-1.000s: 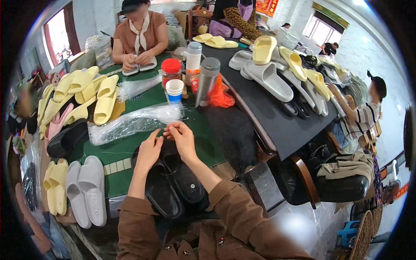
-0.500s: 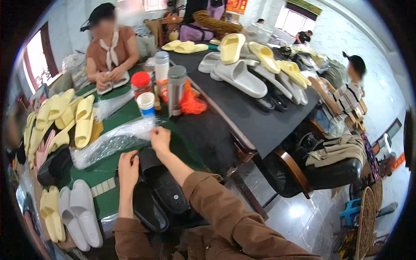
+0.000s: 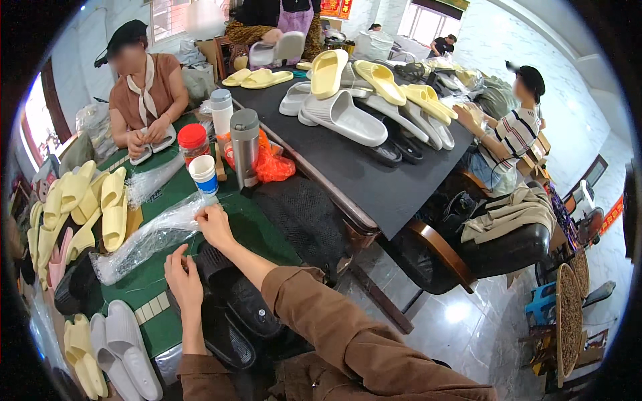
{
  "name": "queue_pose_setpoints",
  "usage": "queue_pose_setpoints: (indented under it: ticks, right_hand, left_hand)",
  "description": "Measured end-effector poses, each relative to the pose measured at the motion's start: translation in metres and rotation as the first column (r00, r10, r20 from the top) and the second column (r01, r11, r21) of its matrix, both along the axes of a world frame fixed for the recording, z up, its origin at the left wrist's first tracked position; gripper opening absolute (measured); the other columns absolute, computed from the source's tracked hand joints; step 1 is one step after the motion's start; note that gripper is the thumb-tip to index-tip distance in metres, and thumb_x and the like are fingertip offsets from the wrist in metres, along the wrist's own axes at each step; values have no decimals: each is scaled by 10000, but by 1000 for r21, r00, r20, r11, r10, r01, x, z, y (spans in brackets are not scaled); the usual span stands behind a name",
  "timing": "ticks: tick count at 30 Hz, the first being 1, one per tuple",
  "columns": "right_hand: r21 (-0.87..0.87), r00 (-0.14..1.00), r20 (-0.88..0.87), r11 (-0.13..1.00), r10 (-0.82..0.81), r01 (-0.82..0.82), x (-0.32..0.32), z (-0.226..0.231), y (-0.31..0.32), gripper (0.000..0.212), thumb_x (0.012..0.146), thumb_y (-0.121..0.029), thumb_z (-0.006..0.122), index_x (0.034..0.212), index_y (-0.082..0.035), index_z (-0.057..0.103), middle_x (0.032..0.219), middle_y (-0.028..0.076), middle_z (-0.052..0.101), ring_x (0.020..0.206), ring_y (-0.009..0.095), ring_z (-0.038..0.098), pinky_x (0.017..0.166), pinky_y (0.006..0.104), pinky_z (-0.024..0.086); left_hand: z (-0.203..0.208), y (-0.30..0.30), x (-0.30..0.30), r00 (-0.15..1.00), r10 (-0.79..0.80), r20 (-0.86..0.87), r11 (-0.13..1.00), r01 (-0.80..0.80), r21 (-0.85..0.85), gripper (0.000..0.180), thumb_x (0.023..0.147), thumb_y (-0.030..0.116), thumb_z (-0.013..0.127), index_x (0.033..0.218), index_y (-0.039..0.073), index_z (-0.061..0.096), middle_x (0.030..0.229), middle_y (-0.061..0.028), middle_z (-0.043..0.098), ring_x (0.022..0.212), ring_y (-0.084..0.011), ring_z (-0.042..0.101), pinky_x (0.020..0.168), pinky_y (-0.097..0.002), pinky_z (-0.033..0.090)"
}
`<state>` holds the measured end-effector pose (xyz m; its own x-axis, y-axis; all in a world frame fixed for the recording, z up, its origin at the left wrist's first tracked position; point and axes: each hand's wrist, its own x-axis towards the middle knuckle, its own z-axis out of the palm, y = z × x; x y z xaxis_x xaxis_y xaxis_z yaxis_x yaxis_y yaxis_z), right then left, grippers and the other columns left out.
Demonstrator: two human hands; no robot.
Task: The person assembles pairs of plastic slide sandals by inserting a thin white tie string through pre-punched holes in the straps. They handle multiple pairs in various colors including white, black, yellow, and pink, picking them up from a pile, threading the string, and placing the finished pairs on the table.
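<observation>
Black slippers (image 3: 254,304), laid on the near side of the cup (image 3: 202,176).
Yellow writing is shown on a red sign (image 3: 336,8) far beyond the cup. The slippers' long axes are pointed roughly toward the cup. The right hand's (image 3: 215,228) fingers are pinched at the plastic bundle's (image 3: 144,240) cup-side end; any grip cannot be told. The left hand's (image 3: 184,275) are held open. Since a second ago, the hands have been parted.

Loose brown sleeves (image 3: 364,334), wide cuffs (image 3: 284,292)
</observation>
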<state>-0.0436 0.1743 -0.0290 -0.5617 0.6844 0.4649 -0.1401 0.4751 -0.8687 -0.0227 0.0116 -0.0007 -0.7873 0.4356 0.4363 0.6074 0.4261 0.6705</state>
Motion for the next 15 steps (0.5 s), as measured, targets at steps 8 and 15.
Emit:
queue_pose_setpoints:
  ticks: [8,15]
  right_hand:
    - [-20,998,28,998,-64,65,12,10,2,88,773,-93,658,830,-37,696,951,151,622,961,301,571,862,378,448]
    - [-7,995,-80,998,54,-55,40,31,-22,109,824,-122,666,881,-33,694,1060,117,603,1023,271,543,874,357,451]
  left_hand:
    - [5,4,-7,938,-65,339,998,69,-2,458,936,136,556,1380,65,474,852,-88,585,744,-175,544,736,-324,458]
    - [6,4,3,940,-153,304,963,74,258,442,954,113,523,1390,68,464,982,-128,640,847,-158,585,780,-308,466]
